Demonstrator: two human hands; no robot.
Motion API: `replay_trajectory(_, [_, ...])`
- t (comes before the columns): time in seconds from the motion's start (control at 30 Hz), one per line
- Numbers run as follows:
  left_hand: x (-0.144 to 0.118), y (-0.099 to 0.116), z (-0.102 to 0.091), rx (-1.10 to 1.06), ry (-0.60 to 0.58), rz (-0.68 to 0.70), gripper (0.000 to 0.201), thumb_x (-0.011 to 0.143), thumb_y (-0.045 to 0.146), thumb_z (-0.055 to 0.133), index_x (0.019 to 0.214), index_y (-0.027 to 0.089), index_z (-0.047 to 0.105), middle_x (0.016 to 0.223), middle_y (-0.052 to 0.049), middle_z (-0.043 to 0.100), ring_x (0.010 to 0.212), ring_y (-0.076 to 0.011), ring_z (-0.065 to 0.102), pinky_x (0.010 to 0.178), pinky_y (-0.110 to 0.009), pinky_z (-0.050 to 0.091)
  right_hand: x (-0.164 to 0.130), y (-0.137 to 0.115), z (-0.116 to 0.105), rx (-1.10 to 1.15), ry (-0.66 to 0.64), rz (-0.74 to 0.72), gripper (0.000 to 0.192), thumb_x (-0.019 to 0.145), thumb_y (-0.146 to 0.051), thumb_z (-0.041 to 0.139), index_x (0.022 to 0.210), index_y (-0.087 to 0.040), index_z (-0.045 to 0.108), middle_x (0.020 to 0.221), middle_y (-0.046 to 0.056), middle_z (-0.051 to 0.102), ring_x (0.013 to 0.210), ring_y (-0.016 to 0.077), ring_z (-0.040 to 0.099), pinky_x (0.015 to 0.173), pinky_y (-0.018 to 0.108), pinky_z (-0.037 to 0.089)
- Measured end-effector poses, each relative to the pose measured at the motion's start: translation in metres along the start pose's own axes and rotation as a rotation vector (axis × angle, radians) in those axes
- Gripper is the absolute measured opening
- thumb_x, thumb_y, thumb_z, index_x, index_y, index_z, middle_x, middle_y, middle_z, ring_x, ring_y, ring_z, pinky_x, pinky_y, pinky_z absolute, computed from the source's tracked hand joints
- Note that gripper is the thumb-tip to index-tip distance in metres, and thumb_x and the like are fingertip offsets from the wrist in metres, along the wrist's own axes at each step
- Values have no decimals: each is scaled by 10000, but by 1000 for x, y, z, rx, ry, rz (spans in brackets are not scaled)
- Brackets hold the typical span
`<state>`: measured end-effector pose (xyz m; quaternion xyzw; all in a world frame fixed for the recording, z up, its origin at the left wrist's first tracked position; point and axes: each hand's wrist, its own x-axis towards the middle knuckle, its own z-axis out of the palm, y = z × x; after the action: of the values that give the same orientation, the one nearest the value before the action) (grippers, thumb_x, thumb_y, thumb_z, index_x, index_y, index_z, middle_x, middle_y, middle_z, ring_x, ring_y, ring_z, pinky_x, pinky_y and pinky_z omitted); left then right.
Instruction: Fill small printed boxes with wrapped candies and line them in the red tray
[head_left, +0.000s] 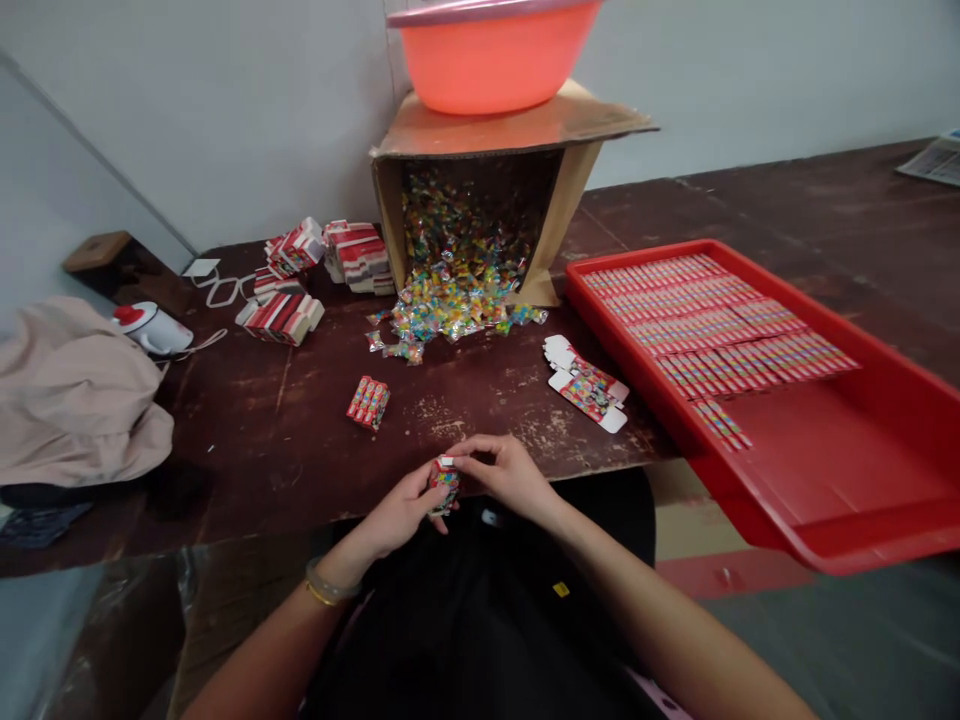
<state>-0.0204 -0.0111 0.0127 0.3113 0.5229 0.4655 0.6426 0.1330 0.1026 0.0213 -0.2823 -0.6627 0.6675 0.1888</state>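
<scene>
Right now both hands meet at the near table edge on one small printed carton. Left hand cups it from below-left, fingers curled, wrist bent up, bangles on the wrist. Right hand pinches its white top flap from the right, forearm angling in from lower right. Closed carton lies just beyond; flat carton blanks right of it, beside the red tray. Wrapped candies spill from the tipped cardboard box.

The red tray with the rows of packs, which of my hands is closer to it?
Right. The right hand is on the side of the red tray, which lies further to its right. The left hand is further away, on the far side of the small box both hands hold.
</scene>
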Motion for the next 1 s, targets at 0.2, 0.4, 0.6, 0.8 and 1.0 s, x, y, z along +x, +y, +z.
replay_trajectory(0.2, [9,-9,0,49,186,2,434,859,410,541,1228,183,516,987,-79,618,810,-206,637,526,-267,536,2,17,24,-319,124,-245,292,903,-330,569,1175,-287,666,1227,75,616,1149,226,557,996,411,434])
replay_trajectory(0.4, [6,1,-31,604,510,305,454,827,291,589,1276,239,553,1329,-108,549,1200,-268,532,1002,-403,446,62,45,34,-246,185,-109,362,875,-396,569,1202,-244,607,1087,49,689,920,193,645,868,347,497])
replay_trajectory(0.6, [21,12,-120,730,897,280,489,864,348,529,1309,144,522,1329,-177,536,1178,-277,551,1015,-446,420,143,49,60,-270,242,-34,412,846,-434,595,1170,-181,627,1125,110,668,1032,235,619,966,407,445])
replay_trajectory(0.8, [33,-6,-140,666,874,265,508,898,458,446,1292,149,528,1281,-167,582,1176,-263,566,1024,-431,418,117,64,39,-223,249,-34,442,880,-379,521,1255,-150,573,1170,135,640,856,186,662,783,359,554])
replay_trajectory(1.0, [27,-5,-100,1045,959,381,998,709,533,690,1490,167,188,1508,-216,300,1398,-373,267,1098,-570,267,17,80,-58,-287,314,-22,319,855,-418,567,1057,-201,684,1063,84,695,851,201,667,694,323,564])
